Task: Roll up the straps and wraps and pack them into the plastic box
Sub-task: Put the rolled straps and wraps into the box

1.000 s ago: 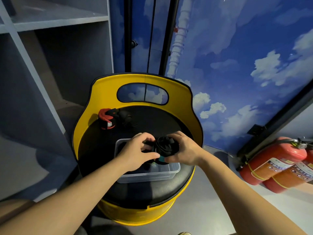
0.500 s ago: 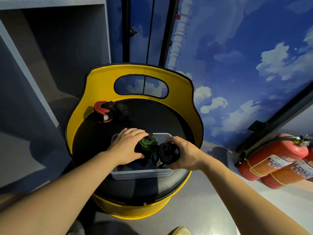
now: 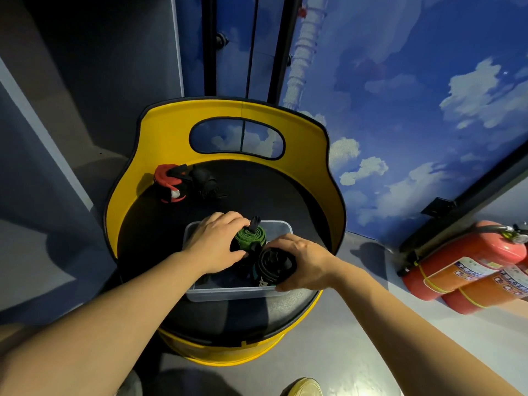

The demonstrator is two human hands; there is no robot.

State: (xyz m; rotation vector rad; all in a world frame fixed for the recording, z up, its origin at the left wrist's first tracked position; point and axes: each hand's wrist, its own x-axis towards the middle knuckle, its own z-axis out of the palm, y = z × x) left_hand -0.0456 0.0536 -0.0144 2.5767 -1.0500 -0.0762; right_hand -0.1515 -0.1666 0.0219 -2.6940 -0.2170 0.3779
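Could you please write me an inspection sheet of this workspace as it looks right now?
Surface: black round seat of a yellow barrel chair, carrying the box.
Job's things: clear plastic box on the seat; green roll inside it; black roll at its near right corner; red and black wraps loose at the seat's back left.
Clutter: nothing seen.
Grips: left hand grips the green roll; right hand grips the black roll.
Cables: nothing seen.
Surroundings: sky mural wall, grey shelving, two fire extinguishers on the floor.
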